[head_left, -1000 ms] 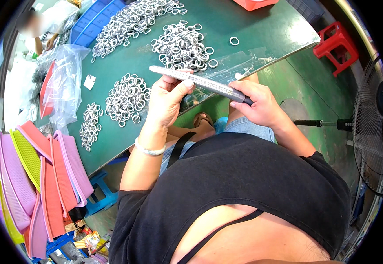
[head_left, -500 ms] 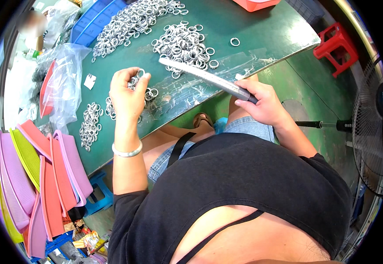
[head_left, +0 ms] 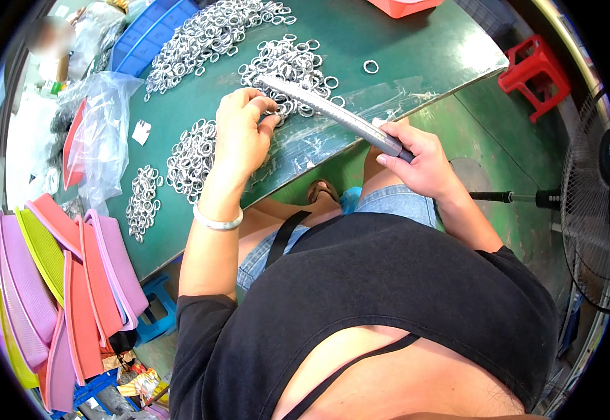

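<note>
My right hand (head_left: 420, 157) grips the dark handle of a long, tapered grey ring mandrel (head_left: 333, 112), whose narrow tip points up and left over a heap of metal rings (head_left: 287, 59). Next to that heap is my left hand (head_left: 245, 129), its thumb and fingers drawn together in a pinch close to the rings. Whatever lies between these fingertips is too small and hidden to make out. A second heap of rings (head_left: 193, 157) lies beside my left wrist, partly covered by it.
A larger ring pile (head_left: 214, 31) lies at the back by a blue crate (head_left: 152, 35); a small pile (head_left: 144, 199) sits at left. One loose ring (head_left: 370, 66) lies apart. Coloured plastic baskets (head_left: 102, 280) stand left, a red stool (head_left: 536, 73) and fan (head_left: 592, 189) right.
My left hand has moved right, from over the left heap of rings, where it pinched a ring, to the middle heap. The mandrel's tip has shifted slightly up and right.
</note>
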`<state>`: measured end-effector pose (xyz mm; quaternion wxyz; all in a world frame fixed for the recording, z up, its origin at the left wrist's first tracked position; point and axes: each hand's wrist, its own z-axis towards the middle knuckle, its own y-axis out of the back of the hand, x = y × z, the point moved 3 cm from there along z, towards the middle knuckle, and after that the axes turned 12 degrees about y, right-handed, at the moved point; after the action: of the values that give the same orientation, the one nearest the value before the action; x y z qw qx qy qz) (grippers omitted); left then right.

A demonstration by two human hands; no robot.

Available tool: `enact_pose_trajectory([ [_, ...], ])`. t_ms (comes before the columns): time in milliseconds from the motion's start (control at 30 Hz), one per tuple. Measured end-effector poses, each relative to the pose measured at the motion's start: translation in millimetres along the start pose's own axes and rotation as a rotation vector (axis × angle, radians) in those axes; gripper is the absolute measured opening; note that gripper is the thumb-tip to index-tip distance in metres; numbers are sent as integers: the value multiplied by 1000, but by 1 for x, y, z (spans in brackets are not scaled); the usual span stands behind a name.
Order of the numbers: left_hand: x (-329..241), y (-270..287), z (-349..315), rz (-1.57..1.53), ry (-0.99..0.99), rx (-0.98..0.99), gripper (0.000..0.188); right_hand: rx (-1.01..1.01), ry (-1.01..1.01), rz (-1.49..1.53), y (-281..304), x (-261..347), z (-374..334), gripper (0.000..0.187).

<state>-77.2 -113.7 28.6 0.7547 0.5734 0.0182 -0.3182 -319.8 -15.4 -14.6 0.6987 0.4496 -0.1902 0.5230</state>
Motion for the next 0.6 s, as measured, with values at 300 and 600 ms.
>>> enact_pose_trajectory([
  [300, 22, -3, -1, -1093, 455, 137, 12, 46, -84, 47, 0, -1, 0, 38],
  [600, 21, 1, -3, -1409, 585, 255, 13, 100, -55, 71, -1, 10, 4, 36],
])
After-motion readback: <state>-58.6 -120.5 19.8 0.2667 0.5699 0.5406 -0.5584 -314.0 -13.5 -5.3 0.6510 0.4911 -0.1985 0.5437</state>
